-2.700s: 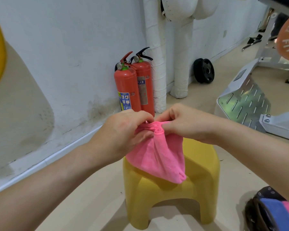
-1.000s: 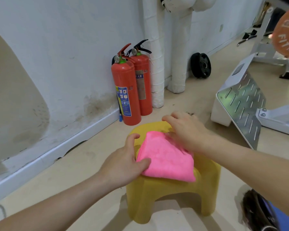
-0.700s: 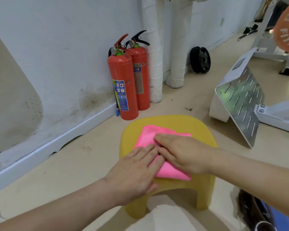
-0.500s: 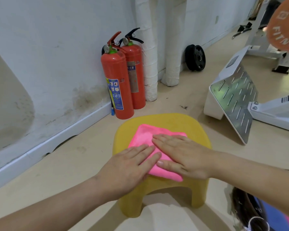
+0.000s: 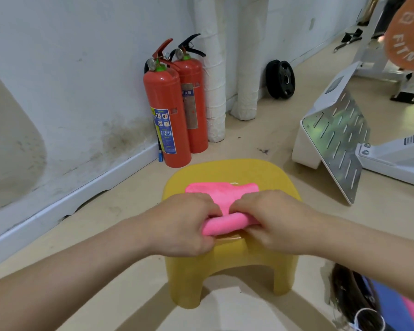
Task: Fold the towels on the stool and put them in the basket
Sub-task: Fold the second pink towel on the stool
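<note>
A pink towel [image 5: 221, 193] lies on the seat of a low yellow stool [image 5: 232, 172] in the middle of the view. My left hand [image 5: 181, 224] and my right hand [image 5: 271, 220] both grip its near edge, which is bunched into a roll and lifted off the seat. The far half of the towel rests flat on the stool. A dark woven basket [image 5: 354, 299] sits on the floor at the lower right, partly cut off, with a blue and a pink towel inside it.
Two red fire extinguishers [image 5: 170, 108] stand against the white wall behind the stool, beside wrapped white pipes [image 5: 213, 68]. A black weight plate [image 5: 280, 79] leans on the wall. A white gym machine with a metal footplate [image 5: 337, 142] stands to the right.
Earlier both hands held the towel in the air, laid it on the stool and pressed it flat. Now both hands have closed on its near edge and rolled it up.
</note>
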Motion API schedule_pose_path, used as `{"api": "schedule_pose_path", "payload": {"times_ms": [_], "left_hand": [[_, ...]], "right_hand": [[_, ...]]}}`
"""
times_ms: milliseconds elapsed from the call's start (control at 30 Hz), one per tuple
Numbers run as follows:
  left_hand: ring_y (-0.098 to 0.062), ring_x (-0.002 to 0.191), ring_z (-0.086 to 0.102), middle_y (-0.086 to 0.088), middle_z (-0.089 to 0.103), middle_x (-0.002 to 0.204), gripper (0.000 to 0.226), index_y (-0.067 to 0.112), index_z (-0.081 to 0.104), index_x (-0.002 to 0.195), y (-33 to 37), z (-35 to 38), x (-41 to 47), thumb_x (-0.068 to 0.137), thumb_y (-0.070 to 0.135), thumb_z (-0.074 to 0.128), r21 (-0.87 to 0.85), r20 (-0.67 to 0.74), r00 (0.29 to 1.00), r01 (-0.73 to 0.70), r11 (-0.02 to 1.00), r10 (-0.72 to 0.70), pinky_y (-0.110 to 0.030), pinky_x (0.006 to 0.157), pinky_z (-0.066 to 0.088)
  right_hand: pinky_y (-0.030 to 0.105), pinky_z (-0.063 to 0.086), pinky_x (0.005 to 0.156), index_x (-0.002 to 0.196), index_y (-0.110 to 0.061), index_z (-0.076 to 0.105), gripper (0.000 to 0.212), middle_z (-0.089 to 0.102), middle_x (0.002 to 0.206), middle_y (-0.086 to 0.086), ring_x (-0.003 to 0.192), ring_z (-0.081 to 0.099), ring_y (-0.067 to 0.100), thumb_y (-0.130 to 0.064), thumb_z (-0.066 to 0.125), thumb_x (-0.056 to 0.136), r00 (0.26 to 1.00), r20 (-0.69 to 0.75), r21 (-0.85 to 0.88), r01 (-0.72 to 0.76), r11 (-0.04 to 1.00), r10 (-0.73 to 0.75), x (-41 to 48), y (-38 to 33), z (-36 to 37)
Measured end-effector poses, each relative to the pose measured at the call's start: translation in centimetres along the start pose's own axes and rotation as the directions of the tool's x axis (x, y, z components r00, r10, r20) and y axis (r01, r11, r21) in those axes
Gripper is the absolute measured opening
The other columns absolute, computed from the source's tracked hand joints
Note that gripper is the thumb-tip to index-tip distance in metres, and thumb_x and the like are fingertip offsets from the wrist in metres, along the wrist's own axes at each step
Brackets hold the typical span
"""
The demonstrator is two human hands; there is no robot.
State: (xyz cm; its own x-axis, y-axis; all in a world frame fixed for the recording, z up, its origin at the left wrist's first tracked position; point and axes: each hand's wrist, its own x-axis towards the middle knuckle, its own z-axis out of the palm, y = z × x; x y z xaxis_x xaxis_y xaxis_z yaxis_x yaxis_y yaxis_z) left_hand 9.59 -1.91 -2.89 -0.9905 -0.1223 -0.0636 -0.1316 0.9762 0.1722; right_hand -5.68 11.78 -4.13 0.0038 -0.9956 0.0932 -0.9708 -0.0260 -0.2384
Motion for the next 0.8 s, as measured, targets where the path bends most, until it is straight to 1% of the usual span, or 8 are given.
{"api": "schedule_pose_path", "payload": {"times_ms": [67, 133, 267, 333, 467, 567, 700, 800], "left_hand": [[-0.01, 0.085, 0.054, 0.007, 0.063, 0.09, 0.028, 0.022, 0.064, 0.093, -0.8, -0.3, -0.2, 0.066, 0.029, 0.058, -0.151, 0.055, 0.996, 0.082, 0.985, -0.074, -0.029, 0.074, 0.046], [-0.008, 0.077, 0.056, 0.005, 0.065, 0.083, 0.014, 0.02, 0.065, 0.087, -1.3, -0.6, 0.1, 0.074, 0.025, 0.063, -0.302, 0.046, 0.984, 0.177, 0.937, -0.171, -0.026, 0.068, 0.047], [-0.01, 0.073, 0.058, -0.006, 0.068, 0.081, 0.019, 0.015, 0.069, 0.085, -3.9, 0.0, 1.3, 0.085, 0.035, 0.066, -0.687, 0.067, 0.922, 0.319, 0.652, -0.381, -0.034, 0.071, 0.048], [-0.014, 0.077, 0.06, -0.009, 0.071, 0.087, 0.025, 0.013, 0.07, 0.088, -4.6, 0.7, 1.9, 0.088, 0.037, 0.065, -0.753, 0.06, 0.885, 0.343, 0.561, -0.461, -0.036, 0.074, 0.05], [-0.021, 0.072, 0.052, -0.01, 0.06, 0.076, 0.041, 0.002, 0.061, 0.081, -4.7, 1.5, 3.9, 0.091, 0.041, 0.057, -0.567, -0.043, 0.815, 0.456, 0.686, -0.578, -0.033, 0.065, 0.041], [-0.027, 0.081, 0.054, -0.005, 0.056, 0.078, 0.036, 0.013, 0.051, 0.074, -4.4, 1.6, 4.9, 0.094, 0.042, 0.05, -0.388, -0.088, 0.804, 0.516, 0.764, -0.588, -0.035, 0.066, 0.035], [-0.032, 0.098, 0.058, -0.009, 0.066, 0.102, 0.03, 0.015, 0.057, 0.102, -3.8, 2.4, 5.2, 0.097, 0.041, 0.042, -0.14, -0.249, 0.829, 0.48, 0.866, -0.5, -0.036, 0.072, 0.042], [-0.033, 0.097, 0.059, -0.008, 0.067, 0.103, 0.034, 0.02, 0.052, 0.112, -3.8, 2.7, 5.1, 0.098, 0.046, 0.036, -0.015, -0.287, 0.837, 0.482, 0.876, -0.466, -0.037, 0.069, 0.042]], "right_hand": [[0.027, 0.041, 0.066, 0.092, -0.024, 0.067, 0.01, 0.062, 0.078, -0.011, 0.074, 0.051, 0.01, -0.023, 0.061, 0.085, 0.996, 0.047, 0.175, -0.077, 0.981, 0.07, 0.4, 0.8, -0.6], [0.023, 0.044, 0.069, 0.093, -0.021, 0.069, 0.009, 0.066, 0.08, -0.007, 0.075, 0.055, 0.008, -0.021, 0.067, 0.084, 0.984, 0.077, 0.347, -0.177, 0.921, 0.161, 0.8, 1.7, -1.1], [0.009, 0.04, 0.058, 0.095, -0.02, 0.067, 0.008, 0.066, 0.082, -0.005, 0.067, 0.053, 0.002, -0.023, 0.065, 0.089, 0.937, 0.038, 0.547, -0.309, 0.778, 0.346, 1.4, 2.7, -0.9], [0.006, 0.039, 0.056, 0.098, -0.019, 0.066, 0.013, 0.064, 0.085, -0.007, 0.07, 0.053, 0.001, -0.027, 0.064, 0.089, 0.893, -0.011, 0.564, -0.365, 0.74, 0.449, 1.8, 3.0, -0.3], [0.016, 0.037, 0.061, 0.098, -0.019, 0.066, 0.017, 0.064, 0.095, -0.004, 0.085, 0.056, 0.012, -0.031, 0.065, 0.087, 0.821, -0.058, 0.504, -0.467, 0.726, 0.568, 3.5, 3.7, 0.9], [0.022, 0.035, 0.073, 0.102, -0.019, 0.067, 0.019, 0.066, 0.107, -0.001, 0.099, 0.056, 0.016, -0.031, 0.063, 0.087, 0.806, -0.082, 0.415, -0.507, 0.756, 0.586, 4.7, 3.9, 1.2], [0.025, 0.039, 0.089, 0.118, -0.018, 0.064, 0.031, 0.063, 0.123, 0.003, 0.115, 0.055, 0.022, -0.033, 0.059, 0.091, 0.858, -0.038, 0.213, -0.494, 0.843, 0.513, 5.3, 3.7, 1.4], [0.031, 0.039, 0.102, 0.131, -0.024, 0.055, 0.046, 0.05, 0.131, 0.008, 0.12, 0.051, 0.025, -0.041, 0.06, 0.089, 0.854, 0.04, 0.16, -0.519, 0.84, 0.519, 5.2, 4.3, 0.9]]}}
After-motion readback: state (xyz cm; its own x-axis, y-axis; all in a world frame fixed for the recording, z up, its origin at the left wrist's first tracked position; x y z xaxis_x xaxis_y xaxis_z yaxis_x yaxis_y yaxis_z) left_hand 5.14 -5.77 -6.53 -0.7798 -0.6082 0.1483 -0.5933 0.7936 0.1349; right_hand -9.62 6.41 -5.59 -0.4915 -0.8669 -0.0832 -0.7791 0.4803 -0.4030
